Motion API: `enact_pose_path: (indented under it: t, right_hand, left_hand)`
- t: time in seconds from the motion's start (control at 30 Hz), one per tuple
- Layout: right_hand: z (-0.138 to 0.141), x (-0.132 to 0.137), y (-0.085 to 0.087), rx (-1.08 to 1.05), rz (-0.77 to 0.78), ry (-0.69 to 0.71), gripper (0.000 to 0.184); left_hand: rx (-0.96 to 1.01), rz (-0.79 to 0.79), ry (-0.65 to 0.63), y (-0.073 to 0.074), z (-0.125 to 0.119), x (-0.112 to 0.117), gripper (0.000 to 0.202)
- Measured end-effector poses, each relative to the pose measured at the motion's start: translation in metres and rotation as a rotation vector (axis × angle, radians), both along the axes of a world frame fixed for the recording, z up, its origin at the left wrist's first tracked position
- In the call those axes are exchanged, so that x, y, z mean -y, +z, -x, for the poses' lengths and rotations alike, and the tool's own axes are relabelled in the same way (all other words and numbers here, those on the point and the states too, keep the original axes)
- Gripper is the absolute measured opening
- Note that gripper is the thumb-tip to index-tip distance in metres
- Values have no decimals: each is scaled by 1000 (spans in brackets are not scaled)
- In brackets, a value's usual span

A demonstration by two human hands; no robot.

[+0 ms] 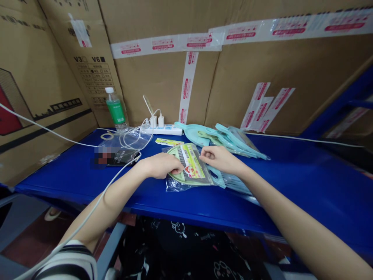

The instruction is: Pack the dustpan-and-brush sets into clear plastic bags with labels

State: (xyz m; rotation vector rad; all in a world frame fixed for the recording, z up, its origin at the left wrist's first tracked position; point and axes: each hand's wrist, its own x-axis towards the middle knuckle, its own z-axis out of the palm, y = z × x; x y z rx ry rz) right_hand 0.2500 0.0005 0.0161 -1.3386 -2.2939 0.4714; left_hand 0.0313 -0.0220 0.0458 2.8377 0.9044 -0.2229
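A clear plastic packet [190, 171] with a pale green flat item and a printed label card inside lies on the blue table [305, 175]. My left hand [161, 165] rests on the packet's left edge, its fingers curled and pinched on it. My right hand [220, 158] pinches the packet's upper right edge beside the label card. Just behind the hands, a pile of light blue and green flat plastic items [227, 138] fans out to the right.
A green-labelled water bottle [115, 109] stands at the back left by a white power strip [163, 129] with chargers and cables. A phone [122, 155] on a plastic bag lies left of the hands. Taped cardboard boxes wall in the table.
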Motion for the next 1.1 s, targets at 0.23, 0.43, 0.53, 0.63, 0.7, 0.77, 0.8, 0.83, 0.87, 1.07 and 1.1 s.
enact_pose_path:
  t: [0.23, 0.43, 0.53, 0.63, 0.7, 0.77, 0.8, 0.83, 0.87, 1.07, 1.1]
  right_hand:
    - [-4, -4, 6, -276, 214, 52, 19]
    - [-8, -10, -6, -128, 216, 168, 34]
    - [-3, -6, -10, 3, 76, 118, 45]
    - [1, -3, -10, 62, 89, 71, 57]
    - [0, -4, -8, 49, 145, 49, 60]
    - [-4, -5, -4, 27, 179, 34, 61]
    - [-6, -6, -2, 29, 173, 22, 60]
    - [-9, -6, 1, 45, 146, 3, 57]
    - [-12, -6, 4, 75, 97, -26, 54]
    - [-20, -3, 17, 208, -312, -263, 35]
    - [-19, -4, 19, 191, -363, -265, 32]
  left_hand:
    - [-19, -7, 9, -1, 0, 0, 30]
    - [-29, -6, 19, -1, 0, -1, 29]
    - [-26, -7, 17, -1, 0, -1, 30]
    - [-30, -12, 7, -1, 0, -1, 31]
    - [-29, -12, 2, -1, 0, -1, 31]
    - [-30, -7, 4, -2, 0, -1, 31]
    - [-32, -3, 5, -2, 0, -1, 31]
    - [-35, 2, 6, -1, 0, -1, 31]
    - [-37, 6, 8, -1, 0, -1, 31]
    - [-58, -3, 25, 0, -1, 0, 31]
    - [-61, -7, 26, 0, -1, 0, 32]
